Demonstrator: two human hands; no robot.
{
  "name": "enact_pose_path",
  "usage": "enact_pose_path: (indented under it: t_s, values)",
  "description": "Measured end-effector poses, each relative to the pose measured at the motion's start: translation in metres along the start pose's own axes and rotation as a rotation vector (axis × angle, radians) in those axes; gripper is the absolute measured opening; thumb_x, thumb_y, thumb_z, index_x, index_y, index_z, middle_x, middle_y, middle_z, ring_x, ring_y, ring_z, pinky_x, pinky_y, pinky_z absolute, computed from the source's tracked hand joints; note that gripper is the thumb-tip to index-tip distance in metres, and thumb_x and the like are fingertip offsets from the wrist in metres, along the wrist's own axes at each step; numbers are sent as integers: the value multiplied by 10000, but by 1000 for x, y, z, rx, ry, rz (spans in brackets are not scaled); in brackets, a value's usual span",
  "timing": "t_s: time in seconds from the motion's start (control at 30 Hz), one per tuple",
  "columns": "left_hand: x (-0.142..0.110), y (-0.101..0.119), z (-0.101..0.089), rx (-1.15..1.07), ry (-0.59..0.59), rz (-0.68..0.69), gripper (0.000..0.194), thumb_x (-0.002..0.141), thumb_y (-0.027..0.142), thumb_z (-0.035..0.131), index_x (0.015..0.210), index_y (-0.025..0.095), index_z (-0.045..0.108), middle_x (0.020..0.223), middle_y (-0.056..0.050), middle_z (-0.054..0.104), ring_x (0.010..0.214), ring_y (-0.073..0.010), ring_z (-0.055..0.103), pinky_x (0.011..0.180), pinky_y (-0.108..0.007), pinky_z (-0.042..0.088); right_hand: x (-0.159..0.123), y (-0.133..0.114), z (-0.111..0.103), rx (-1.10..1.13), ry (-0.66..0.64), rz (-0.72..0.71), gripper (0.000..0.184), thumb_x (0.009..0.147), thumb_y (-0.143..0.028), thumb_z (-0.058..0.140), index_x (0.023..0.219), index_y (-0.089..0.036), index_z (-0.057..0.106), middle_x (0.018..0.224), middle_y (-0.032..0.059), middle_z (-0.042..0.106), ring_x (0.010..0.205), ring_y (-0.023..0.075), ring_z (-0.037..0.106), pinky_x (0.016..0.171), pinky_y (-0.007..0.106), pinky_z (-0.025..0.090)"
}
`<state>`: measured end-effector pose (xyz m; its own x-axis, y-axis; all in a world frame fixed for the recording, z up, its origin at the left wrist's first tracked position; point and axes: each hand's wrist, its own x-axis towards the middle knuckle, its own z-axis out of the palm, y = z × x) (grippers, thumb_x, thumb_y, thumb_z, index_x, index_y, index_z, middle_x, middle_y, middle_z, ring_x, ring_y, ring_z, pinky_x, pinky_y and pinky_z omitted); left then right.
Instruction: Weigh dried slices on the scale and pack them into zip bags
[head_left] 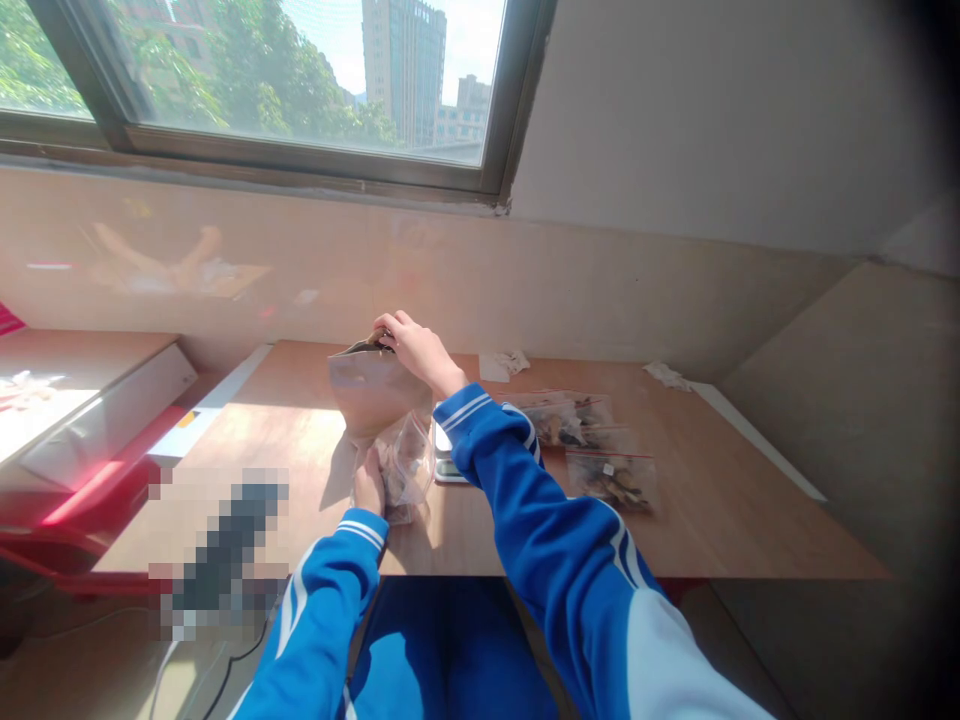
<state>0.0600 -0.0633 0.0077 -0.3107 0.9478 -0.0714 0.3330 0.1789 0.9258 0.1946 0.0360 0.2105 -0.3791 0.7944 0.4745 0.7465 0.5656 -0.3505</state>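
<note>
A tan paper pouch (369,388) stands upright on the wooden table (720,500). My right hand (415,347) reaches over its open top, fingers curled into the mouth of the pouch. My left hand (368,484) sits low at the base of the pouch, gripping a clear plastic bag (409,462) that rests against it. A small scale (448,458) lies just behind the clear bag, partly hidden by my right sleeve.
Several filled zip bags with red seals (592,445) lie to the right of my arm. Crumpled white paper (504,364) and another scrap (666,375) sit near the back wall. A blurred-out dark object (225,545) lies at the front left.
</note>
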Motion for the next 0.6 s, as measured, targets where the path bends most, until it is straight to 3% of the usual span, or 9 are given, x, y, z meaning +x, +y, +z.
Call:
enact_pose_path:
  t_s: [0.17, 0.33, 0.6]
  values:
    - [1, 0, 1, 3, 9, 4, 567, 927, 433, 260, 1067, 43, 646, 1140, -199, 661, 1157, -326, 567, 1000, -374, 410, 3, 1, -7, -56, -49, -31, 188, 960, -278, 425, 1103, -251, 544, 1156, 35, 554, 930, 196, 604, 778, 300, 459]
    - [4, -2, 3, 8, 18, -40, 552, 915, 403, 277, 1062, 30, 656, 1142, -230, 659, 1158, -322, 571, 989, -373, 424, 1, -4, -7, -139, -83, 11, 192, 962, -282, 421, 1016, -189, 580, 1154, 68, 541, 887, 180, 608, 776, 286, 457]
    - [5, -4, 4, 13, 31, -91, 560, 919, 430, 297, 1034, 33, 675, 1109, -244, 668, 1160, -322, 570, 991, -355, 420, 5, 3, -8, -70, -131, 6, 242, 935, -321, 466, 872, -151, 627, 1005, 78, 582, 826, 165, 584, 722, 258, 434]
